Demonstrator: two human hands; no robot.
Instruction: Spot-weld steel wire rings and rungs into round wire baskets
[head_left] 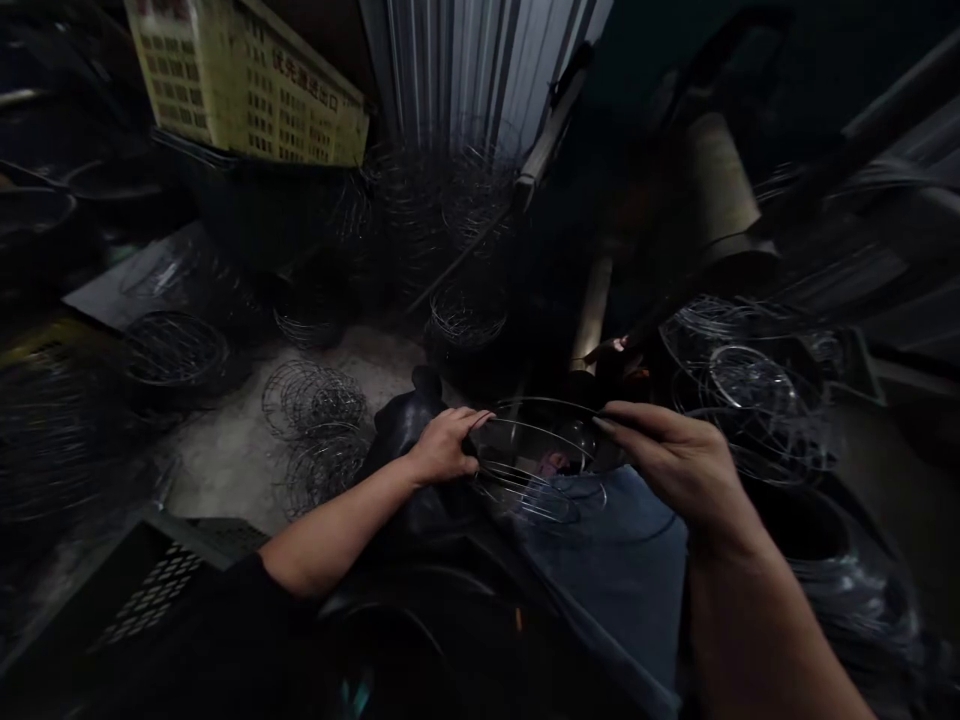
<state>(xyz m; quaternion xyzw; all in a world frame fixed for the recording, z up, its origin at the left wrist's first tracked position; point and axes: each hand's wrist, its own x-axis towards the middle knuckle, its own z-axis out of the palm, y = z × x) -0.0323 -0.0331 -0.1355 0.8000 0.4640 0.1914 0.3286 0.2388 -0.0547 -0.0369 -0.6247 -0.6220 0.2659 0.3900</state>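
Wire ring (pixel 547 400) held in both hands above blue cloth (pixel 607 585)

Ring spans from left hand (pixel 444 448) to right hand (pixel 679 465), over the cloth's upper edge. Right thumb and finger pinch the wire; left fingers and thumb grasp the other side. Step in hand looks like handling the wire two-handed; next move likely calls for a light, even pinch, as thin wire probably springs.

Counts: hands, two; cloth, one; wire arcs between hands, at least two, can't tell if one piece. On the floor (pixel 225 440), near the pale patch's right edge: two wire coils (pixel 319 400). Near edge: one green crate (pixel 154 592). Beyond far edge: one yellow crate (pixel 300 112). Other coils too dark to count.
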